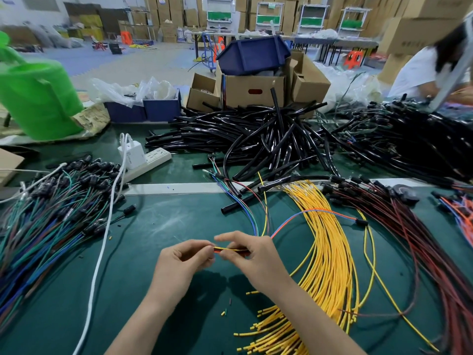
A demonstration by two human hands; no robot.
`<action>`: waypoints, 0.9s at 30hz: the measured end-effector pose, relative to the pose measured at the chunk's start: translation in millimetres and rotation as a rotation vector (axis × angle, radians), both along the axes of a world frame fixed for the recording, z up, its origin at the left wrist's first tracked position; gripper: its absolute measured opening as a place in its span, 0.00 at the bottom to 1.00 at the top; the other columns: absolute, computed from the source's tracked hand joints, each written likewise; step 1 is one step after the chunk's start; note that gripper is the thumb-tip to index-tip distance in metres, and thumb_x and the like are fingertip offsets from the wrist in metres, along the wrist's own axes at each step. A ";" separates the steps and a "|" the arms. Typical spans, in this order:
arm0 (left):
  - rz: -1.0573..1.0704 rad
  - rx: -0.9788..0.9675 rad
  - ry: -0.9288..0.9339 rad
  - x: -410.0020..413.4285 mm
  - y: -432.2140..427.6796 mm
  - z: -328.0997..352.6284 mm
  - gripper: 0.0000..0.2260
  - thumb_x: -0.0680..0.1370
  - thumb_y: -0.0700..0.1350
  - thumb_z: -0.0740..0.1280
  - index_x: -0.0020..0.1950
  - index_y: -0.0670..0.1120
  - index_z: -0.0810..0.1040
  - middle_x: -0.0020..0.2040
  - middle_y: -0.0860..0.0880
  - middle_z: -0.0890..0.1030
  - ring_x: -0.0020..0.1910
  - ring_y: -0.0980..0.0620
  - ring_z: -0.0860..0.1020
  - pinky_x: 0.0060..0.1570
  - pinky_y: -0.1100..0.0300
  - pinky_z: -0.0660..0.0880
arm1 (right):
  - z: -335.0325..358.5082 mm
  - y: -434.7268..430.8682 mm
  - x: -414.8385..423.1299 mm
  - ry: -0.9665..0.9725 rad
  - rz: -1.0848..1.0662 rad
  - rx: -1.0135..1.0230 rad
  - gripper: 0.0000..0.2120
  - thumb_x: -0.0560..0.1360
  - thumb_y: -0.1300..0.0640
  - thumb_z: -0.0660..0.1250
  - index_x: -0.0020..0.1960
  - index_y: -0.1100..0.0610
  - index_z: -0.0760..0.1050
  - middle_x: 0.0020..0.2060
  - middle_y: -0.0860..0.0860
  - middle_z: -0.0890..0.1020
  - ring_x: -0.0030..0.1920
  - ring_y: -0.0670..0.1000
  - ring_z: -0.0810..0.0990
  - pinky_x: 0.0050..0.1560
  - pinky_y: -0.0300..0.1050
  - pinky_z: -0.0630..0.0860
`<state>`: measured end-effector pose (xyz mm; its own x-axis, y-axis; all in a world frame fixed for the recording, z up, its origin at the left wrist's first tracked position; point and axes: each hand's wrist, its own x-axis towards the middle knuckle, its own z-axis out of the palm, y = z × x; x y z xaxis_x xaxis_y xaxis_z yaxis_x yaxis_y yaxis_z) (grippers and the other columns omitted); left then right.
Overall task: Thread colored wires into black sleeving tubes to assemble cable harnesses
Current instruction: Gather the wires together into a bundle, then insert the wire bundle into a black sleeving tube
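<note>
My left hand point(184, 260) and my right hand point(252, 260) meet above the green mat, both pinching a small bunch of wire ends point(229, 249) showing yellow, red and dark colours. Blue, green, red, yellow and orange wires point(256, 221) run from my right hand up to a black sleeving tube point(231, 207) lying on the mat. A big heap of black sleeving tubes point(256, 134) lies behind it. A thick bundle of yellow wires point(325, 252) curves along the right of my right hand.
Blue and green wires with black connectors point(51, 208) are piled at left, dark red wires point(409, 226) at right. A white power strip point(146, 162) with its cable, a green bucket point(38, 98), cardboard boxes point(253, 90) and another person point(430, 70) are at the back.
</note>
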<state>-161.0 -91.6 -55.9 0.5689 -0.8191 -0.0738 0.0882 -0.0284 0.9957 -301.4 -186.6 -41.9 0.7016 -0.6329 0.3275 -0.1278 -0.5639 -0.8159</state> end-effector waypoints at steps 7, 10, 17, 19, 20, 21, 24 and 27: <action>-0.079 0.049 0.242 9.1 -1.6 0.7 0.09 0.65 0.43 0.72 0.42 0.40 0.85 0.32 0.44 0.80 0.31 0.54 0.78 0.41 0.62 0.80 | -0.8 -1.3 -1.4 0.007 0.031 -0.414 0.07 0.73 0.61 0.70 0.50 0.61 0.83 0.40 0.54 0.83 0.40 0.55 0.80 0.44 0.46 0.74; -0.125 0.074 0.209 12.5 -5.4 3.0 0.09 0.65 0.44 0.72 0.41 0.40 0.85 0.31 0.44 0.80 0.30 0.55 0.77 0.41 0.61 0.80 | -2.7 -4.8 -2.4 -0.040 0.020 -0.380 0.07 0.72 0.62 0.70 0.49 0.62 0.83 0.39 0.55 0.84 0.39 0.56 0.81 0.43 0.51 0.77; -0.223 0.022 -0.005 13.8 -20.0 19.4 0.07 0.67 0.42 0.71 0.42 0.46 0.86 0.38 0.42 0.84 0.36 0.53 0.82 0.40 0.66 0.78 | -3.8 -14.5 -3.6 -0.199 -0.092 -0.018 0.06 0.70 0.64 0.73 0.47 0.61 0.84 0.40 0.53 0.86 0.40 0.44 0.82 0.44 0.33 0.76; -0.224 0.020 -0.026 11.6 -26.6 20.0 0.06 0.70 0.39 0.70 0.41 0.46 0.86 0.36 0.43 0.84 0.35 0.53 0.82 0.39 0.66 0.79 | -5.3 -17.1 -4.4 -0.207 -0.112 0.088 0.06 0.70 0.65 0.73 0.47 0.60 0.84 0.40 0.50 0.86 0.41 0.42 0.83 0.46 0.33 0.76; -0.234 0.036 -0.033 11.3 -29.9 20.1 0.07 0.72 0.36 0.69 0.40 0.46 0.86 0.35 0.44 0.84 0.35 0.53 0.82 0.40 0.65 0.79 | -6.5 -17.9 -4.8 -0.205 -0.113 0.143 0.06 0.70 0.65 0.73 0.47 0.59 0.85 0.40 0.49 0.86 0.41 0.42 0.83 0.46 0.33 0.76; -0.256 0.061 -0.054 13.3 -33.5 20.1 0.09 0.73 0.34 0.68 0.39 0.45 0.86 0.34 0.44 0.83 0.34 0.54 0.82 0.40 0.65 0.79 | -8.1 -19.1 -5.2 -0.197 -0.113 0.185 0.07 0.70 0.66 0.73 0.46 0.58 0.85 0.39 0.47 0.85 0.41 0.41 0.83 0.46 0.32 0.76; -0.462 0.227 -0.252 26.2 -46.5 33.2 0.08 0.75 0.35 0.68 0.41 0.44 0.85 0.35 0.47 0.84 0.35 0.54 0.82 0.40 0.65 0.79 | -13.0 -23.5 -4.8 -0.134 -0.134 0.210 0.05 0.70 0.65 0.74 0.45 0.58 0.85 0.37 0.48 0.85 0.37 0.39 0.81 0.43 0.30 0.75; -0.561 0.365 -0.720 40.2 -78.7 53.8 0.05 0.75 0.43 0.71 0.39 0.47 0.84 0.34 0.49 0.84 0.32 0.56 0.79 0.39 0.60 0.78 | -17.4 -27.2 -3.0 -0.074 -0.160 0.209 0.04 0.70 0.63 0.74 0.44 0.59 0.85 0.35 0.50 0.84 0.33 0.38 0.78 0.40 0.29 0.72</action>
